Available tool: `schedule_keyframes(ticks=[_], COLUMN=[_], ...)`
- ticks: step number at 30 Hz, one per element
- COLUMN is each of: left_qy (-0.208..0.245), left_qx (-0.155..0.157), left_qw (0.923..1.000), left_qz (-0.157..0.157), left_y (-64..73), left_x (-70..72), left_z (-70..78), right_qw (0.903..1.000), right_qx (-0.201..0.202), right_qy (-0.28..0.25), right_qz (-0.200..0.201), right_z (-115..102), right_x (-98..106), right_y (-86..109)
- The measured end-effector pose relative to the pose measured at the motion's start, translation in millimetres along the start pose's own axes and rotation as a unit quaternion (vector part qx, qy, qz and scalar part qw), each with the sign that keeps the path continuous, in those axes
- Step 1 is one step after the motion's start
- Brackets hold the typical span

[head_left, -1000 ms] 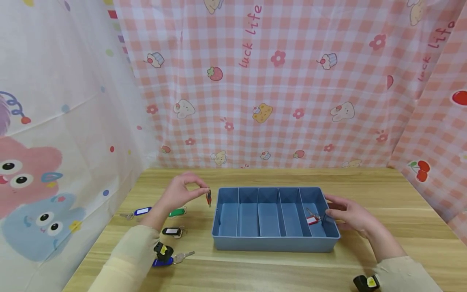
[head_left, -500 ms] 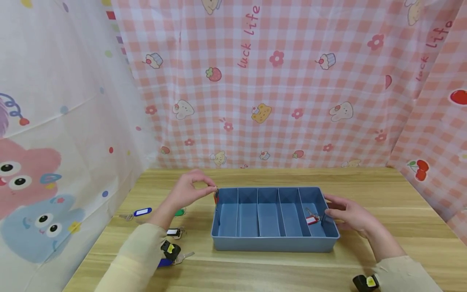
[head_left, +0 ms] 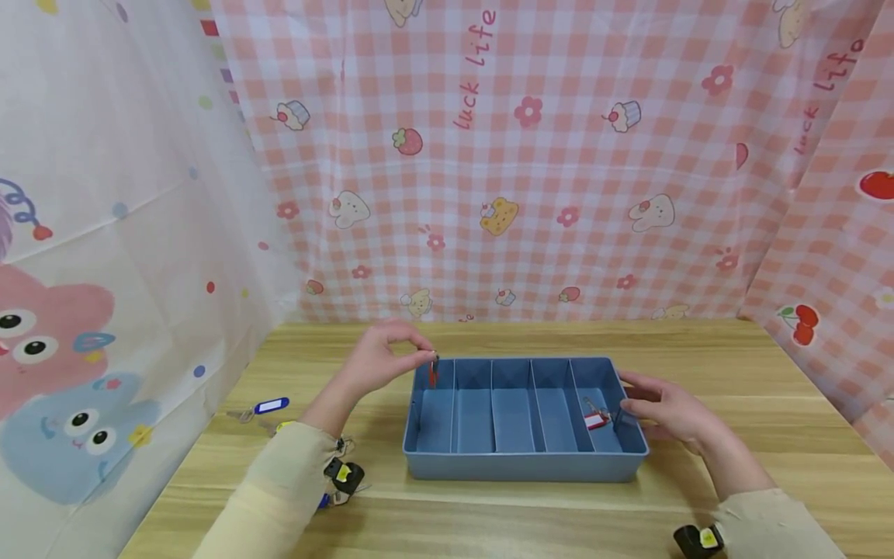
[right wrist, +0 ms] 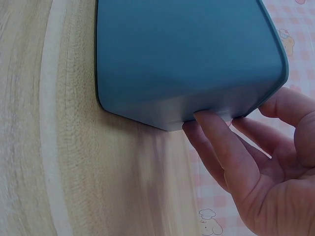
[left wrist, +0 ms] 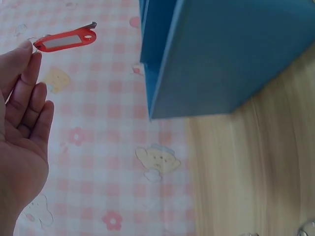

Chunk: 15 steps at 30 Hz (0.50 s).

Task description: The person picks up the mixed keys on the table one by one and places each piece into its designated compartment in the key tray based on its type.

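Judging by how things lie, the work is early on: one red-tagged key (head_left: 596, 420) lies in the blue tray (head_left: 527, 467), in the compartment at three o'clock. A second red-tagged key (left wrist: 64, 41) hangs toward ten o'clock, above the tray's left-end compartment and not yet down. Its ring is pinched in the grip of the left hand (head_left: 377, 361). The right hand (head_left: 667, 407), at three o'clock, grips the tray's end, thumb at the rim, fingertips against the outer wall.

Left outside, on the surface (head_left: 503, 528): a blue-tagged key (head_left: 271, 405) and a yellow tag (head_left: 284, 425) at nine o'clock, a metal ring (head_left: 344, 445) just below nine, and a second blue tag (head_left: 323, 501) between eight and nine.

Counted: one tray, five compartments, two red tags, two blue, one yellow, one ring of unclear tag; the left sleeve (head_left: 272, 489) may well hide more.
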<state>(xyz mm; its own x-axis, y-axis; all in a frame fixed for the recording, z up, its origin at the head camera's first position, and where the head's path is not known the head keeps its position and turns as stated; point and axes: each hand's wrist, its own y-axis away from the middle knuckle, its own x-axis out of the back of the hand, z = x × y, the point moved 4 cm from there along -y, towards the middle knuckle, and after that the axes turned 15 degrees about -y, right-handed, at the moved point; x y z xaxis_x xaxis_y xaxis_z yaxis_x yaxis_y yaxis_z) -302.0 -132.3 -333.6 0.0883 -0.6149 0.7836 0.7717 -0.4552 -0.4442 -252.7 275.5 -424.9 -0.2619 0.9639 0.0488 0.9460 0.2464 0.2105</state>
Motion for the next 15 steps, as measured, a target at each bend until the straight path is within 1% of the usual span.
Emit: schedule_keyframes(ticks=[5,8,12,15], left_qy=[0.018,0.019,0.022,0.024], left_qx=[0.0,-0.002,-0.014,-0.018], left_qw=[0.9998,0.9998,0.9996,0.9995], left_qz=[0.003,0.005,0.009,0.007], left_y=[-5.7,-9.0,-13.0,-15.9], left_x=[-3.7,-6.6,-10.7,-14.5], left_z=[10.9,15.7,22.9,28.0], right_qw=[1.0,1.0,1.0,1.0], right_qx=[-0.001,-0.002,-0.003,-0.003], right_qy=[-0.004,-0.004,0.0,0.001], right_qz=[-0.002,-0.004,-0.004,-0.002], right_z=[0,0,0,-1], right_x=[0,0,0,0], right_y=[-0.4,-0.6,-0.2,0.3])
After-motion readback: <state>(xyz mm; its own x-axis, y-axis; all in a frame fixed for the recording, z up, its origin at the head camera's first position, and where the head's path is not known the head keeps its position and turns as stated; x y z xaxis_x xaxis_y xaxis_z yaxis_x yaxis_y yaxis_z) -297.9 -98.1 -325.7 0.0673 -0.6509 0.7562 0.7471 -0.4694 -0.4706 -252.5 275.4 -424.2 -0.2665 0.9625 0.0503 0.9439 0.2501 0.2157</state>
